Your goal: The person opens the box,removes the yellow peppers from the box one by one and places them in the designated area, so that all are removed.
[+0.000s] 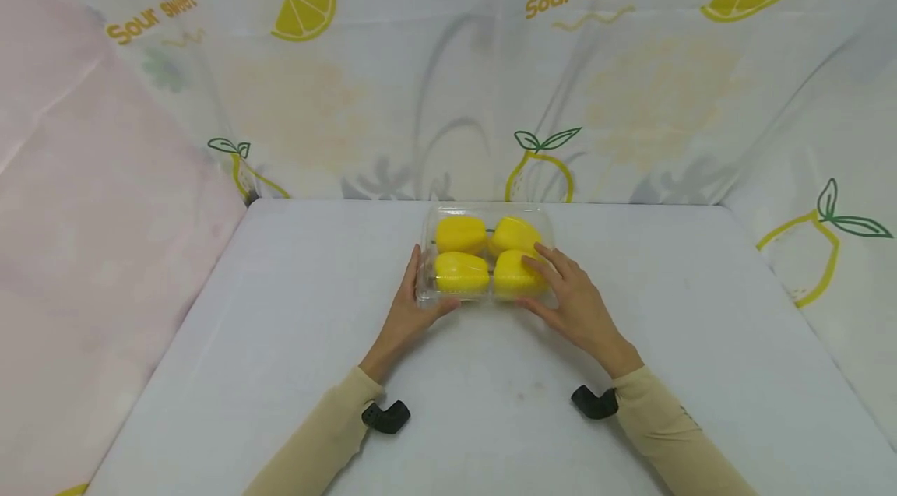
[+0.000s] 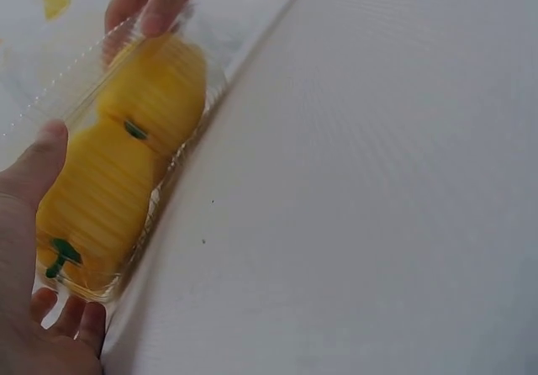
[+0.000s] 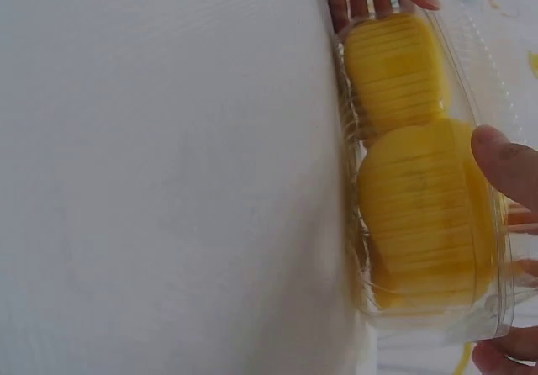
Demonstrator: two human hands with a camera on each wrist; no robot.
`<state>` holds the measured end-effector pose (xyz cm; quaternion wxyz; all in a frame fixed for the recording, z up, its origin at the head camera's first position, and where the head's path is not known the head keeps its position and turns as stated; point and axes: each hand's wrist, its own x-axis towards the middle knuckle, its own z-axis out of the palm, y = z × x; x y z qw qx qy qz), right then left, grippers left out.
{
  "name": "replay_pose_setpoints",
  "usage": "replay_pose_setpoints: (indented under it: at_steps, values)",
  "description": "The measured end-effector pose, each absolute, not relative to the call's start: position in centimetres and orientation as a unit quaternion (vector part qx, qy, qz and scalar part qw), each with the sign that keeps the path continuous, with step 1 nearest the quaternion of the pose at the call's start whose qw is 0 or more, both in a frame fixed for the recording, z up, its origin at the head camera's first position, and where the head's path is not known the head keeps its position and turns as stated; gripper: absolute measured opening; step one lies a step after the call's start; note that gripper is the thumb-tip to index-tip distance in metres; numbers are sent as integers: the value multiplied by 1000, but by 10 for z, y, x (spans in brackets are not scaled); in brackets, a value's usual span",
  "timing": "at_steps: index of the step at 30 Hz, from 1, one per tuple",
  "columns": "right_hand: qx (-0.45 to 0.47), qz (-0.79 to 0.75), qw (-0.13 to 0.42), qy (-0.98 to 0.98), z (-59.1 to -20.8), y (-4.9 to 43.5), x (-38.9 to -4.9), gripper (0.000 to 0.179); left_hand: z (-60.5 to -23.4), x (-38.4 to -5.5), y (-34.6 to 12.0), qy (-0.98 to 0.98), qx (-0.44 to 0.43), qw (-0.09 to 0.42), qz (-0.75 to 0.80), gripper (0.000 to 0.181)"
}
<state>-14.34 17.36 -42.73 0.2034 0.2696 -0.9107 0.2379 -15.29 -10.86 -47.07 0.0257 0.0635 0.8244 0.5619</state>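
Observation:
A clear plastic container (image 1: 490, 210) holds several yellow bell peppers (image 1: 461, 234), laid in two rows. Green stems (image 2: 65, 253) show through its wall in the left wrist view. My left hand (image 1: 418, 314) grips the container's left end, thumb at the front edge and fingers along the side. At the right end, my right hand (image 1: 578, 306) holds the container with the thumb on the front rim. Its fingers reach over the right-hand peppers in the head view, while part of them shows through the plastic in the right wrist view.
A white-covered table (image 1: 280, 270) lies under the container, which is near the back edge. Behind it hangs a white cloth (image 1: 434, 91) printed with lemons, and a pinkish cloth (image 1: 91, 247) borders the left. Black wrist pieces (image 1: 386, 416) sit by both sleeves.

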Motion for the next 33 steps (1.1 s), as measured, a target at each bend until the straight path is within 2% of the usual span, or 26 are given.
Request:
replay_pose_setpoints:
  at_steps: [16, 24, 30, 33]
  values:
    - [314, 210, 200, -904, -416, 185, -146, 58, -470, -152, -110, 815, 74, 27, 574, 108]
    - [329, 171, 168, -913, -415, 186, -144, 53, -469, -151, -108, 820, 72, 37, 566, 105]
    - [325, 85, 131, -933, -411, 181, -143, 52, -436, -138, -105, 822, 69, 54, 563, 103]
    - [322, 55, 109, -939, -408, 180, -141, 50, -432, -135, -104, 823, 66, 53, 561, 102]
